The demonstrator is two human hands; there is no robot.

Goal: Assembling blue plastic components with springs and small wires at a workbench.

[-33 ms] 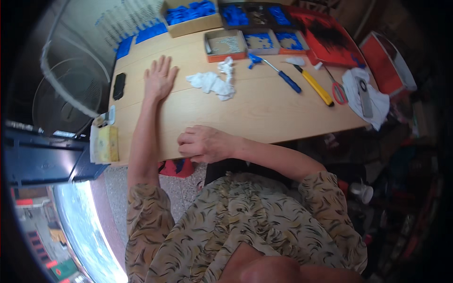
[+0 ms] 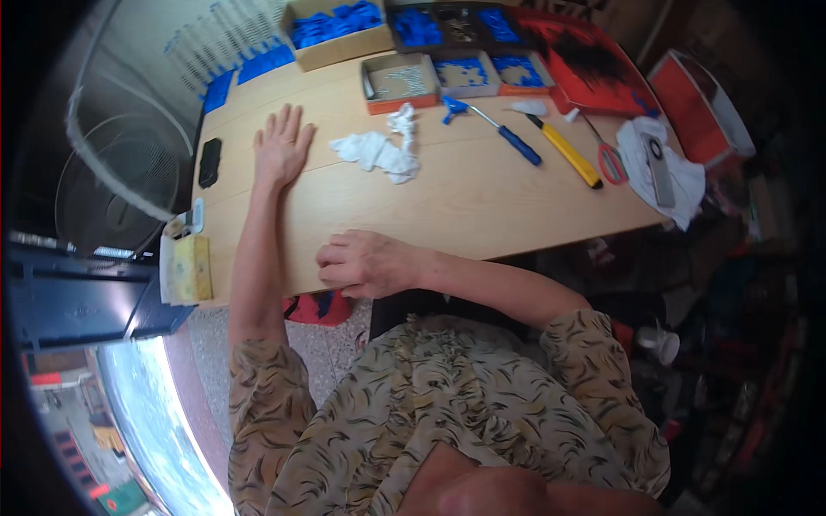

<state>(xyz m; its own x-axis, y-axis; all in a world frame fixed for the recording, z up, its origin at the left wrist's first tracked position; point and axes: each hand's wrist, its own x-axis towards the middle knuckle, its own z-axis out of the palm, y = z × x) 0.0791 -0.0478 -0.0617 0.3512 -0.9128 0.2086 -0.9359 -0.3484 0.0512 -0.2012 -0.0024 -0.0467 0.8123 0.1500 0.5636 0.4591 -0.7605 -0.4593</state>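
My left hand (image 2: 281, 153) lies flat on the wooden table (image 2: 482, 202), palm down with the fingers spread. Nothing is under it that I can see. My right hand (image 2: 366, 263) rests at the table's front edge with its fingers curled in, and no object shows in it. Between and beyond my hands lies a crumpled white tissue (image 2: 379, 155). A black oblong object (image 2: 210, 162) sits to the left of my left hand. Farther right are a screwdriver-like tool (image 2: 519, 146) with a blue handle and a yellow utility knife (image 2: 571, 155).
Along the back stand a cardboard box (image 2: 344, 50) of blue pieces, several small part boxes (image 2: 400, 101) and a red tray (image 2: 632, 103) with dark bits. Red-handled scissors (image 2: 613, 163) lie near a white cloth (image 2: 680, 185) at right. A yellow box (image 2: 191, 267) stands at the left corner.
The whole scene sits slightly farther left in the picture, as the view has shifted a little. Both hands keep their places on the table.
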